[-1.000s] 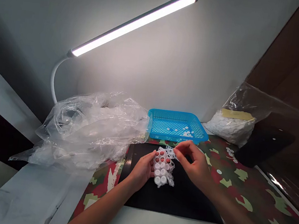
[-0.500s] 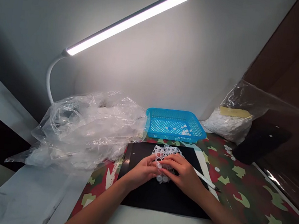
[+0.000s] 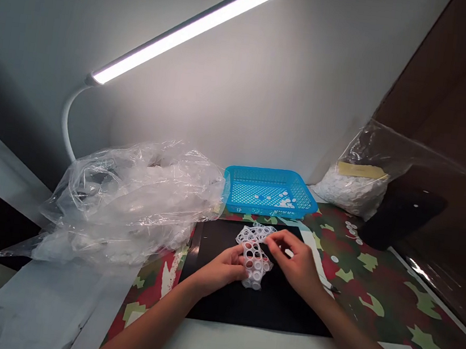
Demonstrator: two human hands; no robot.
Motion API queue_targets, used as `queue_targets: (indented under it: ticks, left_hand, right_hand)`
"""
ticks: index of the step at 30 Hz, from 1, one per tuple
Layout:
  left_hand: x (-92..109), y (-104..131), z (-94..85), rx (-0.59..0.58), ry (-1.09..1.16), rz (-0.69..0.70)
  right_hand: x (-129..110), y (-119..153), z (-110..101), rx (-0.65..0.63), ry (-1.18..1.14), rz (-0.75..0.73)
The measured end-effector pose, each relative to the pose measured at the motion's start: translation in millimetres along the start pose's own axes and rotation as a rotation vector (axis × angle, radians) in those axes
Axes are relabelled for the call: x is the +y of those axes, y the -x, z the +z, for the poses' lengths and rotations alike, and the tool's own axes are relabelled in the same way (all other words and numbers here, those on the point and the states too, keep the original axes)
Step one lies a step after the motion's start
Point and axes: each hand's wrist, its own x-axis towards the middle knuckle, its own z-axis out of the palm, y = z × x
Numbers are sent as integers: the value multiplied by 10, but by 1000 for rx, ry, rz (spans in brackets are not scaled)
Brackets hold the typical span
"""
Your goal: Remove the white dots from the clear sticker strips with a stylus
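Observation:
My left hand (image 3: 227, 268) is closed on the edge of a translucent white plastic piece with rows of round holes (image 3: 253, 266). Some of its lower rings look filled with round discs. Behind it lies a second cluster of the same holed white plastic (image 3: 253, 233), resting on the black mat (image 3: 220, 304). Just right of the held piece, my right hand (image 3: 293, 259) has thumb and index finger pinched together. Whatever lies between those fingertips is too small to make out.
Beyond the mat, a blue basket (image 3: 269, 209) holds several white discs. A large clear plastic bag (image 3: 135, 201) bulges at left. A bag of white pieces (image 3: 348, 192) stands back right. A pen (image 3: 328, 284) lies by my right wrist, and a lamp (image 3: 196, 29) hangs above.
My right hand has moved away from the held piece, up and to the right, into a pinch. My left hand keeps its hold, and more of the holed plastic now shows.

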Motion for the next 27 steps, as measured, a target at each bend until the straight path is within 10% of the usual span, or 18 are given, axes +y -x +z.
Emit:
queue_targets:
  ticks: [10, 27]
  left_hand:
    - [29, -18, -21, 85, 62, -7]
    - [16, -29, 3, 58, 22, -19]
  right_hand:
    - [46, 95, -10, -246, 289, -414]
    - [7, 53, -103, -214, 31, -92]
